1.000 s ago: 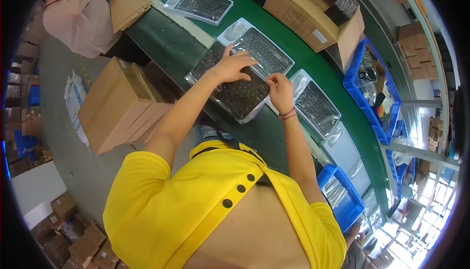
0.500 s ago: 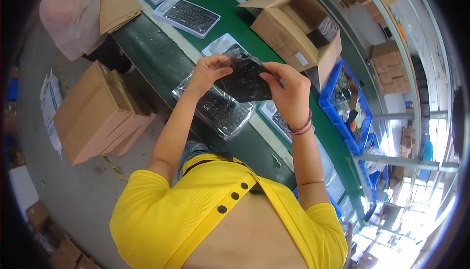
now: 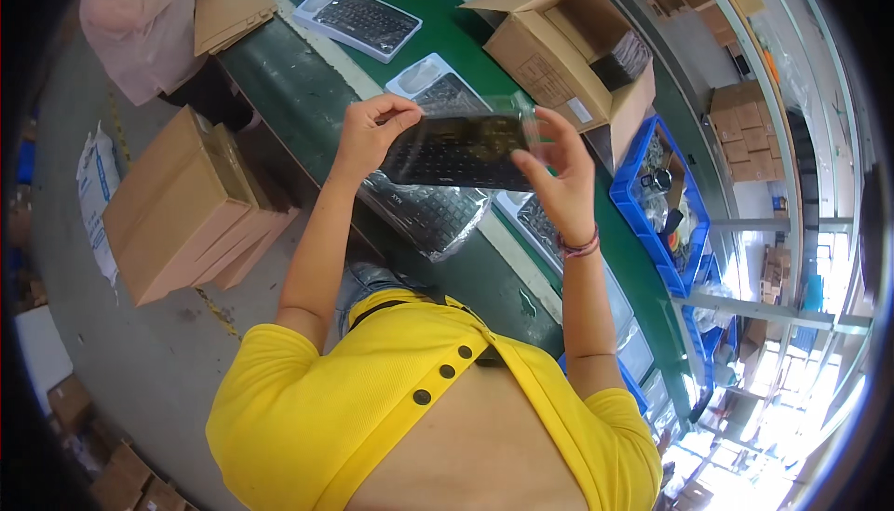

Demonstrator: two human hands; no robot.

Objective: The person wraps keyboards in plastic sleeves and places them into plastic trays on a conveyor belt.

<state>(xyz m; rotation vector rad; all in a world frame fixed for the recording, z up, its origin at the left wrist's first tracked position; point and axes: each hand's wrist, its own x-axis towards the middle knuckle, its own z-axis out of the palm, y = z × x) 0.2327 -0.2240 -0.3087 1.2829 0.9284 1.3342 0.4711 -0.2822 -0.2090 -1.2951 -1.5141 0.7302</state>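
Between my hands is a flat black sheet (image 3: 456, 153) with rows of small key-like marks and glossy clear film along its top. My left hand (image 3: 366, 141) pinches its left upper corner. My right hand (image 3: 564, 176) grips the right end, with thumb in front and fingers behind. Just below it, a black keyboard in clear wrap (image 3: 436, 221) lies on the near bench, partly covered by the sheet. Beyond my hands, a white tray (image 3: 416, 75) holds another keyboard, partly hidden. A second trayed keyboard (image 3: 533, 221) shows beneath my right hand.
On the green belt (image 3: 447, 36) stand more trayed keyboards (image 3: 363, 22) and an open cardboard box (image 3: 549, 64) with a dark stack inside. A blue bin (image 3: 684, 260) of loose parts sits at right. Cartons (image 3: 177, 204) stand at left, near another person (image 3: 140, 32).
The black sheet has turned from slanted to nearly level, its marked face now showing more. My left hand has shifted left, and my right fingers have spread somewhat at its right end.
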